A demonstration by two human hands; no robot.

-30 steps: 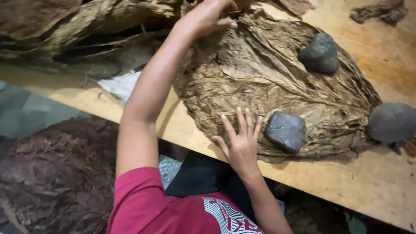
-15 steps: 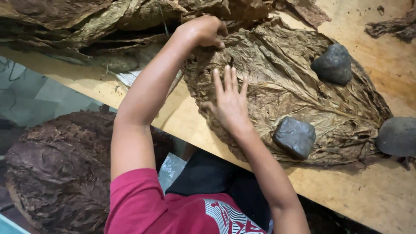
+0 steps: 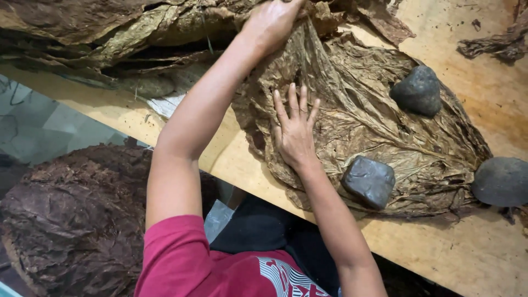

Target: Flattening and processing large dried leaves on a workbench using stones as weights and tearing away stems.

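Observation:
A stack of large dried brown leaves (image 3: 374, 126) lies spread on a wooden table (image 3: 467, 247). My left hand (image 3: 272, 22) reaches to the far end of the stack and is closed on the top leaf's end, pulling it taut into a ridge. My right hand (image 3: 294, 129) lies flat on the leaf with its fingers spread, palm down, holding nothing. Three dark grey stones rest on the stack: one (image 3: 368, 181) just right of my right wrist, one (image 3: 418, 91) farther back, one (image 3: 501, 181) at the stack's right edge.
A heap of loose dried leaves (image 3: 110, 38) fills the back left of the table. Below the table's near edge on the left sits a dark brown leaf pile (image 3: 71, 214). A leaf scrap (image 3: 495, 47) lies at the far right.
My right hand has slid from beside the near stone up and across the leaf towards my left hand. My left hand has kept its hold at the leaf's far end.

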